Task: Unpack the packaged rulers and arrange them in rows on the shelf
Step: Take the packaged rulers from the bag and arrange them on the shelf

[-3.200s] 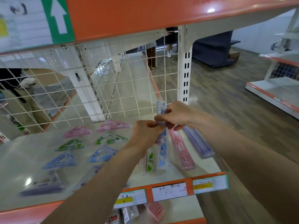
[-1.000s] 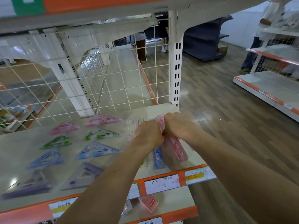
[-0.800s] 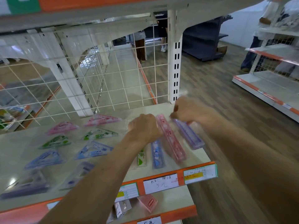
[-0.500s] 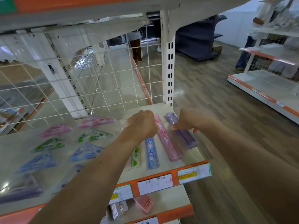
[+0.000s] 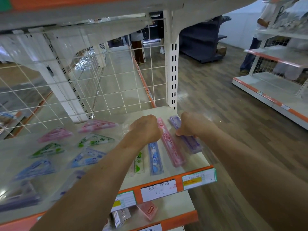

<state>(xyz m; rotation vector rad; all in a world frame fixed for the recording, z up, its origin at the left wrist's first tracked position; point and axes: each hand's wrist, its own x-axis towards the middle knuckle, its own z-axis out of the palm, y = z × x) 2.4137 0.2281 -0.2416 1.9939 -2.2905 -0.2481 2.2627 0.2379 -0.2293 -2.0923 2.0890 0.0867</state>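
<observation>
Rulers lie in a row at the right end of the shelf (image 5: 198, 161), running front to back: green ruler (image 5: 139, 162), blue ruler (image 5: 155, 160), pink ruler (image 5: 171, 147), purple ruler (image 5: 187, 136), all glossy with cartoon prints. Step in hand, I judge: straightening the row. Right hand (image 5: 193, 124) pinches the purple ruler's side. The left hand (image 5: 145, 129) sits curled, knuckles up, over the blue and green far ends; its grip is hidden, cannot tell. Next: square purple parallel to pink.

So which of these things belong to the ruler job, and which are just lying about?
Job: purple ruler, held by the right hand; pink ruler; blue ruler; green ruler; left hand; triangle rulers; shelf.
Lying about: price labels; pink box on the lower shelf; wire grid.
</observation>
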